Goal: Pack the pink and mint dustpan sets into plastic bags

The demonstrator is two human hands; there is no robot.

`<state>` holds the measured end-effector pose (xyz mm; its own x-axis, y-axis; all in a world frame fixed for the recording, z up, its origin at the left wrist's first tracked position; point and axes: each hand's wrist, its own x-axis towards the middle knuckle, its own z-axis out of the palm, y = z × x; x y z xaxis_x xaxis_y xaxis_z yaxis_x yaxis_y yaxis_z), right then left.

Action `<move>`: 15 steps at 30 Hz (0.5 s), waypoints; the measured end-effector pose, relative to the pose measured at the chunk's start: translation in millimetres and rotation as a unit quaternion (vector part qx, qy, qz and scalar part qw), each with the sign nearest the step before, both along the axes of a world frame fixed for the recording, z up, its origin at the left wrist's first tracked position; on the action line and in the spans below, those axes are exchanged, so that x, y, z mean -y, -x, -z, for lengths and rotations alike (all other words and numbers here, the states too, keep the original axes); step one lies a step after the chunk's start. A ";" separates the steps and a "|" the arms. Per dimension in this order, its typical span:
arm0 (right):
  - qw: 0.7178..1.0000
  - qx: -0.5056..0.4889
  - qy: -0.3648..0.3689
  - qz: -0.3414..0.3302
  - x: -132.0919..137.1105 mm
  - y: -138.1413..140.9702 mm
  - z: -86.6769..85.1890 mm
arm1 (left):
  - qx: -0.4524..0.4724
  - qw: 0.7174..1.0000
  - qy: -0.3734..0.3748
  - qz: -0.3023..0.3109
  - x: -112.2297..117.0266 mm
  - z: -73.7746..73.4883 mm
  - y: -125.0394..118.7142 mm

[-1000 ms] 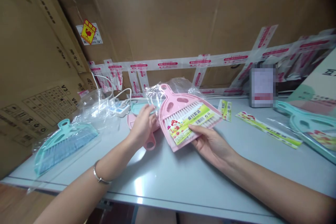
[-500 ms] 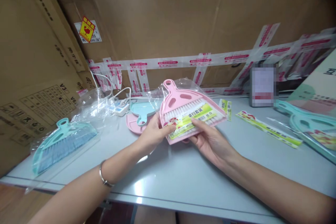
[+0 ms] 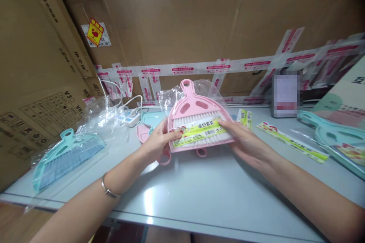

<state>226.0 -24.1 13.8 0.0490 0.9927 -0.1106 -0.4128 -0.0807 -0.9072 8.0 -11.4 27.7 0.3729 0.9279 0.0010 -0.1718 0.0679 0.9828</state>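
Observation:
Between my two hands is a pink dustpan and brush set (image 3: pixel 196 107), its handle pointing up and its white bristles facing me. A yellow-green printed label (image 3: pixel 199 133) lies across the bristles, and a clear plastic bag (image 3: pixel 168 97) shows behind the set. My left hand (image 3: pixel 156 140) is closed on the lower left edge, thumb on the label. My right hand (image 3: pixel 245 140) grips the right edge, thumb at the label's end. Pink loops (image 3: pixel 201 153) show below the set. Behind my left hand, a teal dustpan (image 3: pixel 152 119) rests over a pink one (image 3: pixel 142 133), both partly hidden.
A bagged teal dustpan set (image 3: pixel 68 159) lies at the left, another teal set (image 3: pixel 339 136) at the right. Loose labels (image 3: pixel 293 142) lie on the table (image 3: pixel 199 193). A power strip (image 3: pixel 131 117), a phone-like device (image 3: pixel 286 95) and large cardboard boxes (image 3: pixel 171 15) stand behind.
The pink set has turned more upright and moved slightly left. My right hand has shifted from its lower front to its right edge. Pink loops now show beneath it.

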 end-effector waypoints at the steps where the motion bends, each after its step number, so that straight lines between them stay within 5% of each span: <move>1: 1.000 -0.017 0.015 -0.013 -0.6 -0.1 -1.0 | 0.002 1.000 0.006 -0.002 0.4 -1.4 -0.1; 8: 0.998 -0.012 0.055 -0.041 -0.7 3.4 1.1 | 0.024 0.994 0.095 -0.042 -0.8 -5.2 -4.7; 15: 0.996 0.018 0.088 -0.015 -1.7 7.5 6.6 | -0.014 0.992 0.084 -0.095 -2.2 -2.3 -8.7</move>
